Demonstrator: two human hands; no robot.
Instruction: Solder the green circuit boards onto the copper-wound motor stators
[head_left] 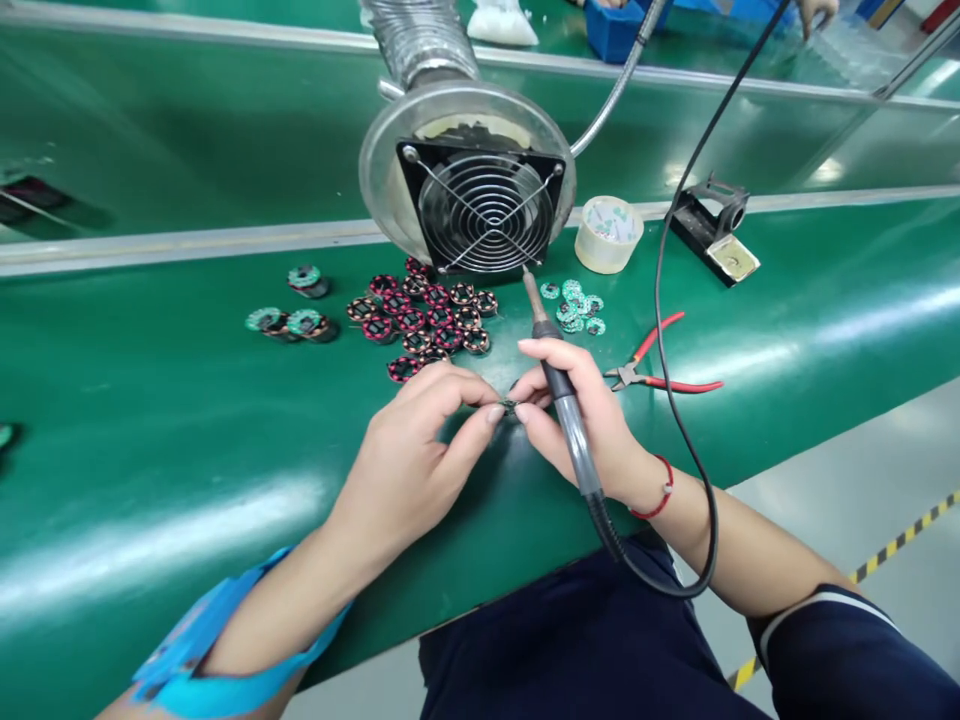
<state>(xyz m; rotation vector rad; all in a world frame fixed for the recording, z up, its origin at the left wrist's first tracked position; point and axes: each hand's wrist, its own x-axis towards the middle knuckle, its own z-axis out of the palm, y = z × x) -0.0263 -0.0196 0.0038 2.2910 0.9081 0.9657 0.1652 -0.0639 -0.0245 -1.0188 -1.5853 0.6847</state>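
Note:
Between the fingertips of both my hands is a small round circuit board (510, 406), mostly hidden by the fingers. My left hand (427, 445) pinches its left side with thumb and index finger. My right hand (585, 415) pinches the other side and also carries a soldering iron (574, 425), its tip pointing up and away from me. Just beyond my hands lies a cluster of round coil parts (411, 320) with red or copper windings. To the right of the cluster is a small pile of green round boards (574, 308).
A fume fan (493, 215) stands behind the parts. Red-handled cutters (628, 374), a tape roll (609, 235) and an iron stand (712, 225) are on the right. The iron's black cord (660, 250) loops past my right arm. Board-topped coils (304, 325) sit left. Another person's hand (816, 12) shows at top right.

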